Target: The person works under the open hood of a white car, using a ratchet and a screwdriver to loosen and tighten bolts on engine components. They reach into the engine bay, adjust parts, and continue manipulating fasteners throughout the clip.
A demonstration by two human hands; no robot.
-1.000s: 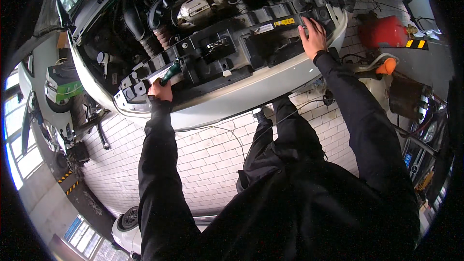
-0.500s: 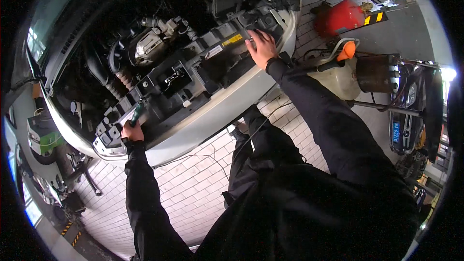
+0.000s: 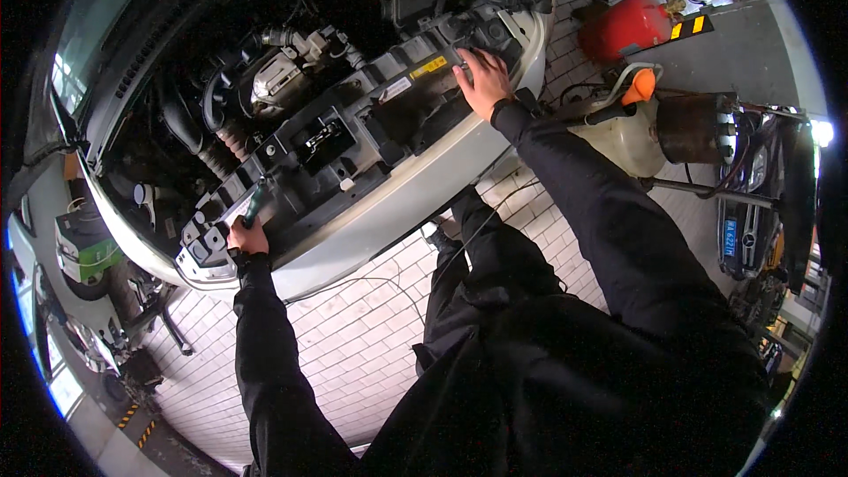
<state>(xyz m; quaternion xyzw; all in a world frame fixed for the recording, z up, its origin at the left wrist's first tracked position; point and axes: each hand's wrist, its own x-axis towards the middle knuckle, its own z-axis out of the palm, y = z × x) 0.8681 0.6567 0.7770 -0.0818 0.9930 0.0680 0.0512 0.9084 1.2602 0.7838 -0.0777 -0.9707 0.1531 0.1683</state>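
Note:
Before me is the open engine bay of a white car, with a black front panel [image 3: 353, 124] running along its front edge. My left hand [image 3: 249, 236] is closed round a dark green, slim handheld tool [image 3: 254, 203] at the panel's left end, near the headlight [image 3: 205, 243]. The tool's far end points away from me; its exact kind does not show. At the right end of the panel, my right hand [image 3: 485, 84] lies with fingers spread, close to a yellow label [image 3: 429, 67]. Nothing shows in that hand.
The white bumper [image 3: 389, 199] stands between me and the bay. To the right are a red tank [image 3: 625, 26], an orange funnel [image 3: 639, 86] and a pale container [image 3: 627, 141]. A thin cable [image 3: 389, 281] crosses the brick floor. A green-and-white box [image 3: 88, 247] is at far left.
The whole view has shifted slightly. Both hands stay at about the same places on the car, the left one still holding the green tool.

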